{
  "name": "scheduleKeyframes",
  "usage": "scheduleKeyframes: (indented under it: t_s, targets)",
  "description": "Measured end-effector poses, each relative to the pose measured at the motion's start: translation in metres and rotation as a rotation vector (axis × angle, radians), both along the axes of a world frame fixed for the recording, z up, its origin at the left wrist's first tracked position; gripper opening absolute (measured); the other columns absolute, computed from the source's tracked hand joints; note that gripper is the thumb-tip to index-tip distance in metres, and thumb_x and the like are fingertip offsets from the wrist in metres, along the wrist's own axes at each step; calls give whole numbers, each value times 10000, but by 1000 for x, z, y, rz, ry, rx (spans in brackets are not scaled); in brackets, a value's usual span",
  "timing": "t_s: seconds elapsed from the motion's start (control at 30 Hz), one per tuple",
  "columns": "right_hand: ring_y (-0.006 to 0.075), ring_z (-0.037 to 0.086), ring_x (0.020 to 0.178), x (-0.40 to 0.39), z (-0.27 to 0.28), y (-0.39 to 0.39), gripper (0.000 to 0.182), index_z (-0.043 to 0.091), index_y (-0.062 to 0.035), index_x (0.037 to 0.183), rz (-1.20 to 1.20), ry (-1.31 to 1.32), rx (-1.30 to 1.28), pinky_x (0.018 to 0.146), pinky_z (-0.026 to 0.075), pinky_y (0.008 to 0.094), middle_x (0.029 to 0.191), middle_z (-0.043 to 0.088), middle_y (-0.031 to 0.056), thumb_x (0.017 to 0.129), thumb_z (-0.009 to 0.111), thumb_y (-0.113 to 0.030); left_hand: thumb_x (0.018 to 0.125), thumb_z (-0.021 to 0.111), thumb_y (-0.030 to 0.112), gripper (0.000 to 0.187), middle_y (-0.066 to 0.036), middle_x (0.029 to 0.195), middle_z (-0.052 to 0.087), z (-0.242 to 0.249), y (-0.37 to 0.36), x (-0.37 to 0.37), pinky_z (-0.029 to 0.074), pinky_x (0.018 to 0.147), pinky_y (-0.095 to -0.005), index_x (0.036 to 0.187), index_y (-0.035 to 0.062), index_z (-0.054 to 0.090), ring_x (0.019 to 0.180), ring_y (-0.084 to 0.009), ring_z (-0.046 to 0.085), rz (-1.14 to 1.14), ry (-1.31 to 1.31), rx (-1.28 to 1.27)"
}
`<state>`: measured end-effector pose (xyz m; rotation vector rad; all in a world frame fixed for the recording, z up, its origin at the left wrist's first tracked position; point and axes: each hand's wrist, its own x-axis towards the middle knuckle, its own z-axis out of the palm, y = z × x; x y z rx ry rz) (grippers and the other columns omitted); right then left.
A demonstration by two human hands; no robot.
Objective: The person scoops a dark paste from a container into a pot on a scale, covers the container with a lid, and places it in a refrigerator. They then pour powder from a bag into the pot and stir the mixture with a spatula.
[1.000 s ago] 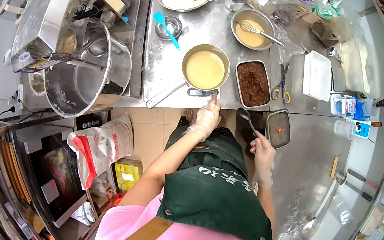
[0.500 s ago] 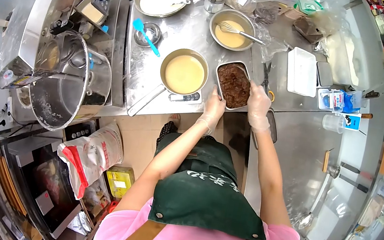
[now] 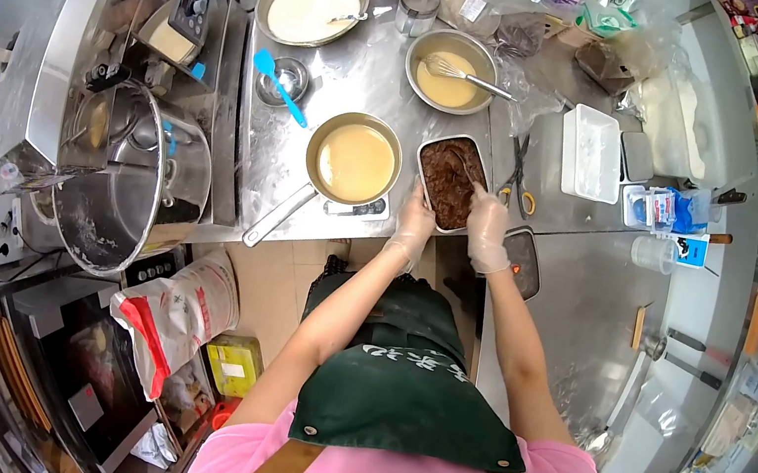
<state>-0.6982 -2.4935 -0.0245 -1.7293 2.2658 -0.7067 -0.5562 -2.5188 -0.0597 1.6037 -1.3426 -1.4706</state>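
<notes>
A metal tray (image 3: 424,156) filled with dark brown paste (image 3: 448,183) stands at the front edge of the steel table. My left hand (image 3: 413,222), in a clear glove, grips the tray's lower left side. Over the tray's right part is my gloved right hand (image 3: 486,229), its fingers closed on a thin utensil whose end is in the paste. Left of the tray, a saucepan (image 3: 355,164) of pale yellow liquid rests on a scale (image 3: 371,209).
Behind are a bowl with a whisk (image 3: 449,70) and a large bowl of white batter (image 3: 313,5). A blue brush (image 3: 280,88) lies across a small bowl. To the right are scissors (image 3: 517,178), a white container (image 3: 593,154) and a dark tray (image 3: 523,261).
My right hand has moved left, from the tray's right edge to over the paste. The paste's surface has shifted, and the scissors and dark tray show more fully.
</notes>
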Motion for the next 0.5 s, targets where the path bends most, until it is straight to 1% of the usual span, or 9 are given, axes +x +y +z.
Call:
scheduleKeyframes:
  t_s: [0.03,0.07,0.1,0.17,0.2,0.3,0.33,0.43,0.5]
  targets:
    - [364,648,673,5,-12,2,308,678,-25,1160,-63,-170,42,617,518,420,755,643,211,872,573,-47,851,486,-65,589,-206,1181,607,-7,1,0,487,896,-374,1423,60,437,1032,-345,621,1,13,-28]
    - [278,621,578,5,-33,1,293,667,25,1164,-143,-481,82,540,488,365,686,647,172,901,558,-44,854,483,-65,593,-203,1190,607,-14,1,0,486,899,-369,1431,59,428,1041,-338,619,-13,-27,-32]
    - [237,601,561,8,-32,0,276,665,42,1149,-257,-701,142,517,468,338,665,637,143,914,553,-49,857,480,-65,598,-200,1199,607,-21,0,-1,485,901,-364,1439,58,419,1050,-331,618,-29,-66,-36]
    - [156,560,528,23,-11,-8,254,661,77,1118,-485,-1137,258,473,427,285,622,619,83,939,544,-60,861,478,-64,610,-196,1203,610,-20,-1,0,485,902,-360,1453,58,401,1055,-323,619,-63,-91,-16]
    - [69,469,529,30,12,-11,277,603,96,1190,-543,-1247,314,436,328,207,693,605,29,956,524,-29,862,479,-63,616,-196,1199,613,-18,-2,1,486,900,-362,1460,59,393,1051,-322,622,-80,-76,9]
    - [63,439,536,19,-6,-10,297,568,91,1223,-650,-1632,271,429,310,197,754,587,39,949,546,-22,865,484,-62,627,-183,1155,625,-15,-2,2,496,863,-357,1471,58,378,990,-303,631,-83,-36,-19]
    - [55,408,531,15,-7,-8,306,539,59,1254,-663,-1767,275,421,292,190,798,558,42,963,532,-39,866,485,-62,628,-177,1134,630,-18,-2,2,500,845,-353,1473,57,375,961,-294,635,-75,-23,-44]
    - [46,386,518,8,-10,-2,301,515,31,1270,-653,-2002,272,416,282,180,795,530,25,982,498,-57,861,516,-53,635,-145,1014,619,-22,-2,3,500,778,-331,1471,58,380,843,-252,618,-85,-35,28]
    - [39,366,503,5,-11,0,275,518,14,1255,-658,-2048,297,406,268,175,787,520,22,999,471,-75,843,553,-51,643,-118,954,590,-23,1,3,493,748,-319,1457,35,381,790,-230,577,-72,-41,43]
